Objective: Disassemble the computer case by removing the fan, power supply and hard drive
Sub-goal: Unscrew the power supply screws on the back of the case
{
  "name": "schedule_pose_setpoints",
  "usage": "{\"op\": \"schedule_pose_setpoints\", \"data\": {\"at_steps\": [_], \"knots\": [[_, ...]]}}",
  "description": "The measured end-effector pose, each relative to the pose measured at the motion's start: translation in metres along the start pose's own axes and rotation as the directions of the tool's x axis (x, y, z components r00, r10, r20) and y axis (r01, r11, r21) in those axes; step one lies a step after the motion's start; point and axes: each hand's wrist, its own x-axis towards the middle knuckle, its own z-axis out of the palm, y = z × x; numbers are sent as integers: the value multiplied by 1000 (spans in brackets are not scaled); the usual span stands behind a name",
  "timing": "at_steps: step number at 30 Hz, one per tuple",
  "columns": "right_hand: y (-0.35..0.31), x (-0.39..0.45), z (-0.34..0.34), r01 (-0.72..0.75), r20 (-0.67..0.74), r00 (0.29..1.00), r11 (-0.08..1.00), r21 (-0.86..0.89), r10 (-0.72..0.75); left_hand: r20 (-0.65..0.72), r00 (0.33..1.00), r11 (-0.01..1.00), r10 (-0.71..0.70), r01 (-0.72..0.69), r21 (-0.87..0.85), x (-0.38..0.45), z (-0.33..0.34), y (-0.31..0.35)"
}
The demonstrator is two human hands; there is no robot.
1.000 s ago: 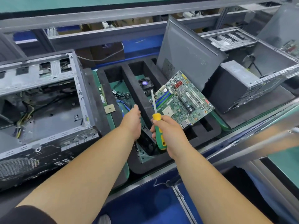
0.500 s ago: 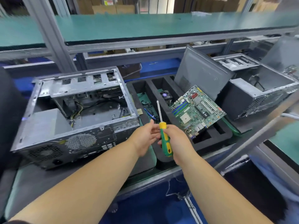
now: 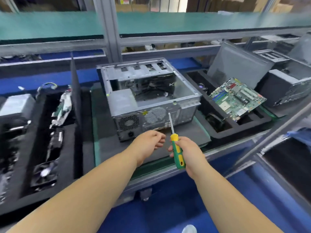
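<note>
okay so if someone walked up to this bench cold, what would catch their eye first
Likely the green and yellow screwdriver gripped upright in the right hand, front and centre. Just behind it sits the open grey computer case, and to its right a green motherboard lies tilted on a black foam tray.

No legible text; sign (image 3: 124, 1) behind top shelf too blurred.
</note>
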Motion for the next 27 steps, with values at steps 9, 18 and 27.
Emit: {"op": "schedule_pose_setpoints", "data": {"at_steps": [9,18,27], "knots": [[29,-18,84,-45,42,998,986,-161,52,-247,968,995,38,-13,103,-44,-94,-54],[46,-1,97,3,64,998,963,-269,14,-470,859,972,202,-117,202,-30,-113,-77],[-57,42,70,412,-10,793,548,-728,-609,-324,882,888,341,-190,420,-12,-114,-18]]}}
